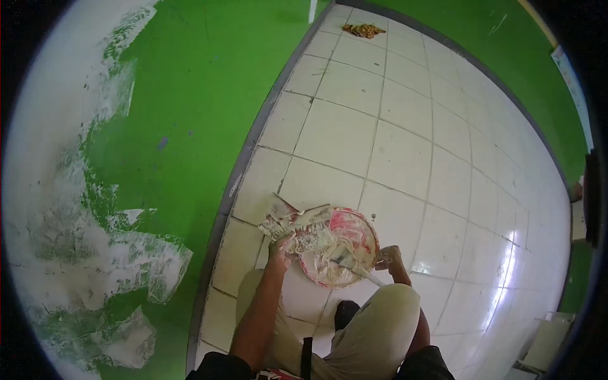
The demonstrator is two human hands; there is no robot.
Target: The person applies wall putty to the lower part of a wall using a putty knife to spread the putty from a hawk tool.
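My left hand (280, 248) is closed on a flat plaster-covered trowel (313, 240), which reaches over the left part of a round red-rimmed bucket (375, 244). More plaster-smeared flat pieces (282, 215) lie just above that hand; where they join the trowel is unclear. White paste coats the bucket's inside, and a scraper (347, 261) rests in it with its handle over the lower right rim. Beside the right rim is my right hand (389, 257), fingers bent and slightly apart, with nothing visible in them.
A green wall (171, 126) stands at the left, partly coated with white plaster (82, 234). White tiles (335, 136) cover the floor. A brownish crumpled thing (363, 30) lies at the far end. My knee (392, 310) is just below the bucket.
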